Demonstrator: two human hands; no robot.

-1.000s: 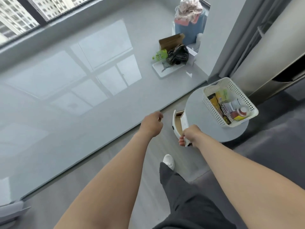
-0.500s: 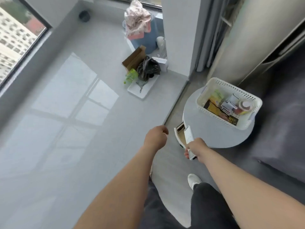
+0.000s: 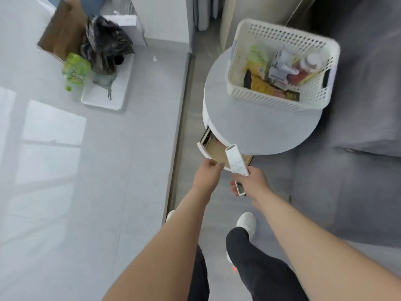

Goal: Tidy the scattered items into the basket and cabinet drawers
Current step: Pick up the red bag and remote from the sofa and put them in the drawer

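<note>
Step in hand: the person is putting away a white remote (image 3: 236, 160), bringing it over the open drawer (image 3: 219, 152) of the round cabinet (image 3: 260, 127); this is my reading of the pose, not something the frame proves.
Right hand: the right hand (image 3: 252, 183) is gripping the remote around its lower end, fingers curled about it, with the upper end pointing up over the drawer mouth. A second slim object seems to be peeking out under the palm, but it is too blurred to name.
Left hand: the left hand (image 3: 207, 175) is reaching to the near front edge of the drawer, fingers curled and touching or nearly touching the rim; I cannot tell whether it is actually pinching it.
Drawer: it is standing pulled out at the cabinet's near-left side, showing a brown inner floor; its contents are hard to make out.
Basket: the white basket (image 3: 280, 101) is sitting on the worktop of the cabinet, already holding packets and a bottle.
Progress: the worktop is looking bare apart from the basket, so the tidying is probably running late.
Next move: it is calling for lowering the remote flat into the drawer, releasing it, then pushing the drawer shut, probably with the left hand.
</note>
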